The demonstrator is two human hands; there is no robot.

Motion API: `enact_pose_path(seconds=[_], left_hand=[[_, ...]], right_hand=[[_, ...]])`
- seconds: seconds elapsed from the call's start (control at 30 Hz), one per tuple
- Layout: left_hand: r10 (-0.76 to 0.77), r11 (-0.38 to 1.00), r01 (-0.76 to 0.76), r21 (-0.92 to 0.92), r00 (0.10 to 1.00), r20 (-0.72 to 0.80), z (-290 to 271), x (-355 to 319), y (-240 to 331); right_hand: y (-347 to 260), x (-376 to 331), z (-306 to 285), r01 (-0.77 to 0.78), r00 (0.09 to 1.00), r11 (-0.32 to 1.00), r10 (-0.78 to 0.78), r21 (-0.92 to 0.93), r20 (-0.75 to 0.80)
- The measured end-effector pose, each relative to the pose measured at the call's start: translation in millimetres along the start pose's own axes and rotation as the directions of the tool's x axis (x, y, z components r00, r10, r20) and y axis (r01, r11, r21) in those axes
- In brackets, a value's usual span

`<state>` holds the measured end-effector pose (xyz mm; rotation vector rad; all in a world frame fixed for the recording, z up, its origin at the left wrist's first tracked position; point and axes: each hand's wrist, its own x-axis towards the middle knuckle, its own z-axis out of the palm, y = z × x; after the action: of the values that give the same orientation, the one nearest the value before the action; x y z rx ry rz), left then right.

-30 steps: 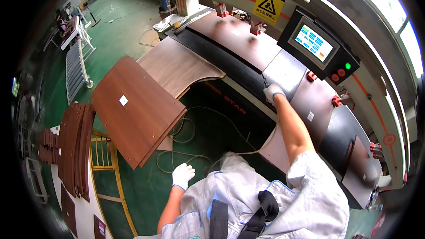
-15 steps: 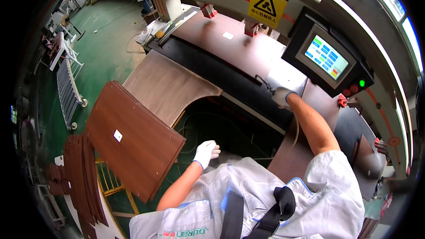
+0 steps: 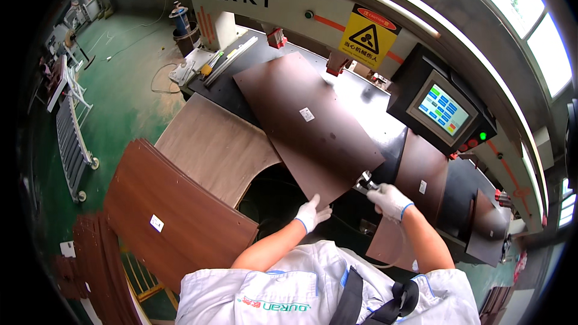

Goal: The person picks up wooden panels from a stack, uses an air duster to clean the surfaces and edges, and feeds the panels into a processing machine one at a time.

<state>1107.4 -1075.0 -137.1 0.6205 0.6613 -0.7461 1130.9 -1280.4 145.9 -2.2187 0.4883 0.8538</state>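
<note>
Dark brown board (image 3: 307, 123), stiff, broad, probably heavy, best taken at its near edge; gloved left hand (image 3: 312, 213) spread beneath that corner, right hand (image 3: 390, 200) pinching a small metal tool (image 3: 363, 183).

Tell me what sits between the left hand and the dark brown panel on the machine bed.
Nothing visible. The left hand already reaches the near corner of the dark brown panel; the right hand, holding a small metal tool, is beside its right edge.
</note>
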Motion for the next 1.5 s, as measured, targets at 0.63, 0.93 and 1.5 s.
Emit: enact_pose_path(seconds=[0.63,0.93,1.5], left_hand=[[0.626,0.745,-0.618,-0.25,0.778,-0.058,-89.4,-297.7,102.6],[0.773,0.615,-0.694,0.375,0.625,-0.11,-58.9,-261.6,192.5],[0.865,-0.167,0.123,0.978,0.495,0.085,-71.4,-80.7,379.2]], right_hand=[[-63.9,71.8,126.2,0.142,0.975,0.783,-0.217,0.605,0.052],[-109.9,21.8,200.7,-0.113,0.882,0.574,-0.318,0.811,0.349],[33.4,247.1,-47.7,-0.001,0.822,0.988,-0.088,-0.155,-0.563]])
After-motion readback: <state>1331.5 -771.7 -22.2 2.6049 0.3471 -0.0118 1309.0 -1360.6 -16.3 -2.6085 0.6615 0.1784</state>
